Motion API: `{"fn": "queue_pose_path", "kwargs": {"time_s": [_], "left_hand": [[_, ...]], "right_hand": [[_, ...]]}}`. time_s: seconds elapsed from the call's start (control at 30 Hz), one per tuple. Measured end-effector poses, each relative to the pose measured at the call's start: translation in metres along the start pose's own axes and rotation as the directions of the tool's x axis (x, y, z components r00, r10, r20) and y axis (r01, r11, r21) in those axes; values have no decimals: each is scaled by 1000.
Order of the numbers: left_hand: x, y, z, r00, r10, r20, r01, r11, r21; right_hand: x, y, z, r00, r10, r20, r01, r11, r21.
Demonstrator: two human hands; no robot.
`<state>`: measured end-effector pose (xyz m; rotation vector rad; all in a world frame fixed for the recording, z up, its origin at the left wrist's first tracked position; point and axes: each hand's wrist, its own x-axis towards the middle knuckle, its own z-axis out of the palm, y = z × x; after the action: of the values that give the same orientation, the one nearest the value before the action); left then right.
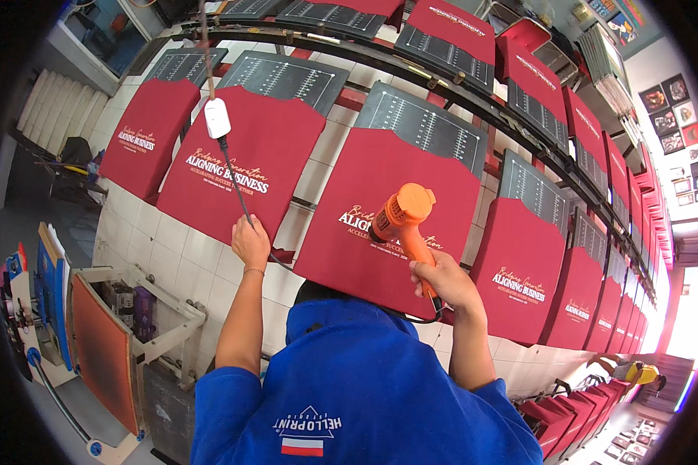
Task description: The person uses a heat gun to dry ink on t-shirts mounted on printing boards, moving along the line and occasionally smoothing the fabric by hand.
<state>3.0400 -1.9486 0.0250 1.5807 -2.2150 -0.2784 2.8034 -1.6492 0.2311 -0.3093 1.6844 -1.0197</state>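
Pointing up and to the left, nozzle toward the white print on the maroon shirt (pixel 380 209) stretched over the middle board, with the long axis of the orange heat gun (pixel 402 219) slanting from the grip at lower right to the muzzle at upper left. Gripped by its handle in the right hand (pixel 446 280), fingers wrapped closed around it, wrist bent, forearm rising steeply from the blue-shirted shoulder (pixel 364 387) below. Resting flat on the lower hem of the neighbouring maroon shirt (pixel 244 163), left hand (pixel 250 242) with fingers mostly extended rather than clenched, thin bracelet at the wrist, forearm near vertical. Just touching or passing under that left hand, a black cord (pixel 236 186) dropping from one white plug box (pixel 216 118) hung on a strap. Counted: one heat gun, two hands, one cord, three large printed shirts nearest on slanted dark boards (pixel 423 124), many more curving away along the right-hand rail, too many and too small to number. Standing at lower left, one framed orange printing screen (pixel 101 353) on a white stand.
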Motion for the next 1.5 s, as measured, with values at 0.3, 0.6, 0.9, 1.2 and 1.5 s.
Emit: {"fn": "queue_pose_path", "kwargs": {"time_s": [0.3, 0.6, 0.9, 1.2, 1.5], "left_hand": [[-1, 2, 0, 999, 30, -21, -29, 997, 77], [1, 0, 2, 999, 25, -35, -23, 997, 80], [2, -1, 4, 998, 35, -49, -32, 998, 58], [2, -1, 3, 999, 14, -30, -12, 998, 65], [2, -1, 3, 999, 20, -26, -18, 998, 52]], "right_hand": [[8, 5, 12, 997, -73, -18, 72, 996, -56], [13, -10, 16, 1000, -23, -2, 22, 994, -106], [19, -16, 25, 999, -28, 16, 29, 996, -81], [27, -13, 30, 998, -67, 19, 69, 992, -104], [32, -21, 33, 997, -43, 67, 51, 992, -116]]}}
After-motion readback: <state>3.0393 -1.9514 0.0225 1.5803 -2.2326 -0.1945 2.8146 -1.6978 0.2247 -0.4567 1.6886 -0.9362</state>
